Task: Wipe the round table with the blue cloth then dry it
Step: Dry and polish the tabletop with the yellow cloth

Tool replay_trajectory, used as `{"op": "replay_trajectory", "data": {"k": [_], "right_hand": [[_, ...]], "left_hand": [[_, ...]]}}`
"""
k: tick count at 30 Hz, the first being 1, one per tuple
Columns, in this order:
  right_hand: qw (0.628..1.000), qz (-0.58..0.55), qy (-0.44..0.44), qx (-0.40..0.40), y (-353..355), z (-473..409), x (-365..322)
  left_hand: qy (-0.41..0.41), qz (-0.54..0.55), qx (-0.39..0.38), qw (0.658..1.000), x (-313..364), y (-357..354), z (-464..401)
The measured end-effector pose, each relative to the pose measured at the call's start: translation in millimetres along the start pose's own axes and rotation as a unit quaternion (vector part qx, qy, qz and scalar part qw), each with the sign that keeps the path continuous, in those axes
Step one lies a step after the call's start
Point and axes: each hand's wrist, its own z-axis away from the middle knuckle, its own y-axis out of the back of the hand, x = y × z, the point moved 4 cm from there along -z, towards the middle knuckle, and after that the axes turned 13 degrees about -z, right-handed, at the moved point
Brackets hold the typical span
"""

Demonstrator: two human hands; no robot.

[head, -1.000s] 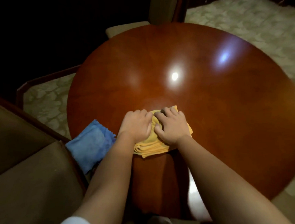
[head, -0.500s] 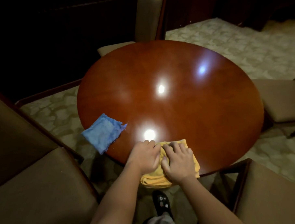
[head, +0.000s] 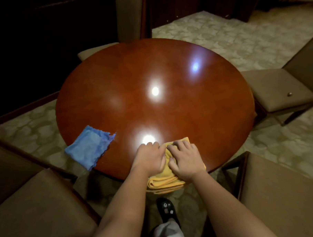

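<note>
Both hands, left hand [head: 148, 159] and right hand [head: 187, 160], press flat, fingers relaxed, on yellow cloth [head: 164, 184] overhanging the tabletop [head: 170, 110] edge. Blue cloth [head: 90, 146] left of fingers, also overhanging. Risk: either slips off.

The round table [head: 171, 79] is reddish-brown wood with a smooth, high-gloss finish that mirrors several lights. At its near edge lie a soft, matt, nubby blue cloth [head: 89, 146] and a folded yellow cloth [head: 164, 183], equally matt.
</note>
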Motion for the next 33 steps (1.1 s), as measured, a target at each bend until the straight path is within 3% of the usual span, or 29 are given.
{"op": "replay_trajectory", "data": {"k": [4, 12, 15, 18, 23, 25, 27, 29, 33], "right_hand": [[1.000, 0.000, -0.008, -0.002, 9, -9, 27], [0.999, 0.006, -0.002, 0.032, 13, -42, 46], [0.999, 0.002, -0.004, 0.036, 13, -37, 42], [1.000, -0.005, -0.013, 0.027, 9, -24, 33], [0.997, -0.025, -0.018, -0.069, 11, -6, 22], [0.994, -0.053, -0.070, -0.066, 16, 4, 30], [0.981, -0.081, -0.172, 0.019, 26, 19, 45], [0.956, -0.098, -0.270, 0.055, 33, 34, 59], [0.955, -0.087, -0.281, 0.041, 41, 35, 61]], "left_hand": [[-0.010, -0.011, 0.009, 1.000, 11, 1, -29], [-0.012, 0.032, 0.108, 0.994, -4, -3, -65], [0.016, 0.040, 0.095, 0.995, -3, 1, -56], [0.058, 0.030, 0.021, 0.998, -1, 3, -36], [0.089, 0.044, -0.029, 0.995, -3, 5, -11], [0.118, 0.071, -0.042, 0.990, -7, 7, -6], [0.181, 0.105, -0.030, 0.977, -10, 8, 2], [0.251, 0.149, -0.028, 0.956, -9, 9, 11], [0.365, 0.250, -0.041, 0.896, 0, 16, 24]]}}
